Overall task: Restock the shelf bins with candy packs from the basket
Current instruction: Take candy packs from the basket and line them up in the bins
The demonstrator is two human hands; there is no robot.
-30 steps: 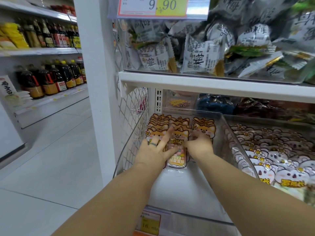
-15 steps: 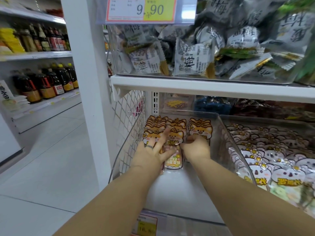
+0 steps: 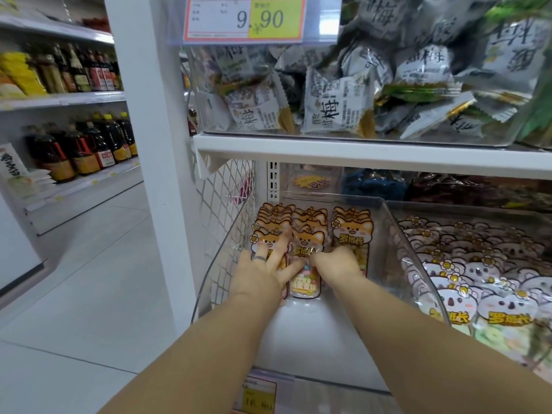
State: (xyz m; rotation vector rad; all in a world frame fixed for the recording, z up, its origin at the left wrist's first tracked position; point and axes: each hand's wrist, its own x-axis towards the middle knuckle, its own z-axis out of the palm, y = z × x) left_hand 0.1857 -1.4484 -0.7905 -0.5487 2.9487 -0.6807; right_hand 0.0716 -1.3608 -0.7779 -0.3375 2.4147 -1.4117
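Shop aisle: pale tiled floor is seen at 9 o'clock of the view, with dark oil bottles racked on a far shelf at 10 o'clock. A white upright post is set between aisle and shelving. From 12 to 2 o'clock, an upper clear bin of grey plum packs is carried on a white shelf board. A price tag reading 9.90 is hung at its front.

Below the board, a clear shelf bin is centred. Fox-faced candy packs are stacked in three overlapping rows at its 12 o'clock end; its white floor shows at the 6 o'clock end. A second bin of koala packs is butted against it at 3 o'clock.

The left hand is laid flat, fingers straight and spread, over the left row and the front middle pack; nothing is gripped. A ring is worn on one finger. The right hand is placed at 3 o'clock of that pack, fingers curled under at its crinkled film. Whether the film is pinched cannot be told.

Against half a second earlier, no shift of hands or packs is noted. Against a second earlier, only a slight leftward drift of the scene is recorded.
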